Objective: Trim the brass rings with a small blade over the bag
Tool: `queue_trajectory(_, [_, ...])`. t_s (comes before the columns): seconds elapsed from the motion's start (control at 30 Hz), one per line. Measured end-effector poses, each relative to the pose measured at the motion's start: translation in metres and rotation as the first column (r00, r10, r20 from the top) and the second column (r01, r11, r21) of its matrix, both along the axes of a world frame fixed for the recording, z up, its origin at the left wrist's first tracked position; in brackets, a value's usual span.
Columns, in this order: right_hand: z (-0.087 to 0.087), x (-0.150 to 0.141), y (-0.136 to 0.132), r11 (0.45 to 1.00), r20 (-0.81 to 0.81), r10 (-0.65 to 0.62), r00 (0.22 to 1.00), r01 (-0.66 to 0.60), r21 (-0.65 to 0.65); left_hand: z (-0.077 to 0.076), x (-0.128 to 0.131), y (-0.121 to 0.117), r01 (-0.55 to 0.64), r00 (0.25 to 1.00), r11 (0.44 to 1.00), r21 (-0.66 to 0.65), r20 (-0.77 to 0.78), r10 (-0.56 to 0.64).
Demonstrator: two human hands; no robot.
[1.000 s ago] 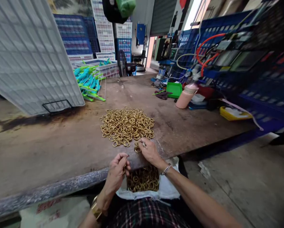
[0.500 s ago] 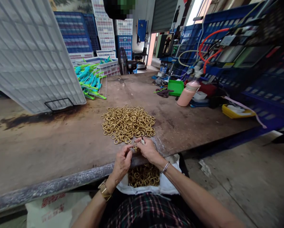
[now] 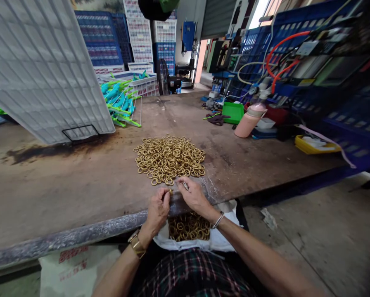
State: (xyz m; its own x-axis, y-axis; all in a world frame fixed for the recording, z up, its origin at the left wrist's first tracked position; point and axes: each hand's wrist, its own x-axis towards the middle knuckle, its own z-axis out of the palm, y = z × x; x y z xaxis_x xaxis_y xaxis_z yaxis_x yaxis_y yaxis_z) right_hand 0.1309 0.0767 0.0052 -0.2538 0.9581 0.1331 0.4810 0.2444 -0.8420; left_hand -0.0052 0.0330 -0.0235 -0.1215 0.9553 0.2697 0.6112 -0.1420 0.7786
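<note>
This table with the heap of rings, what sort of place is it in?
Probably a factory or workshop: a heap of gold-coloured rings, stacked plastic crates beyond the table, and machinery with orange hoses.

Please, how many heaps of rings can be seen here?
2. One heap lies on the table, just beyond the right hand; the other heap is in the white bag by the table's near edge. More rings may be hidden.

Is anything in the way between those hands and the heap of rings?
Nothing visible: the right hand is by the near edge of the heap of rings, with the left hand just short of it.
</note>
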Motion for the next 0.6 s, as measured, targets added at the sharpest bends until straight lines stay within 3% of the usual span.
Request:
queue_trajectory(0.13, [-0.002,-0.007,-0.006,0.983,0.058,0.172,0.983,-0.175,0.056,-0.002,-0.002,-0.002,0.018,0.989,1.0,0.01,-0.148,-0.016])
queue_trajectory(0.2, [-0.008,-0.01,-0.007,0.98,0.072,0.192,0.979,-0.196,0.048,-0.002,-0.003,-0.002,0.016,0.989,1.0,0.001,-0.147,-0.015])
queue_trajectory(0.3, [-0.015,-0.01,-0.003,0.987,0.073,0.155,0.985,-0.158,0.036,0.0,-0.004,-0.003,0.017,1.0,1.0,-0.019,-0.022,-0.017])
queue_trajectory(0.37, [-0.016,-0.007,0.0,0.991,0.083,0.127,0.988,-0.13,0.032,0.001,-0.004,-0.003,0.022,0.987,0.998,-0.063,0.16,-0.012])
queue_trajectory(0.43, [-0.015,-0.006,0.002,0.993,0.1,0.111,0.989,-0.114,0.027,0.003,-0.003,-0.004,0.042,0.918,0.985,-0.169,0.396,0.029])
queue_trajectory(0.5, [-0.014,-0.005,0.004,0.994,0.117,0.108,0.987,-0.11,0.018,0.005,-0.001,-0.005,0.087,0.791,0.955,-0.283,0.603,0.107])
queue_trajectory(0.6, [-0.012,-0.005,0.005,0.991,0.138,0.132,0.982,-0.134,0.006,0.011,0.001,-0.006,0.157,0.6,0.926,-0.343,0.778,0.186])
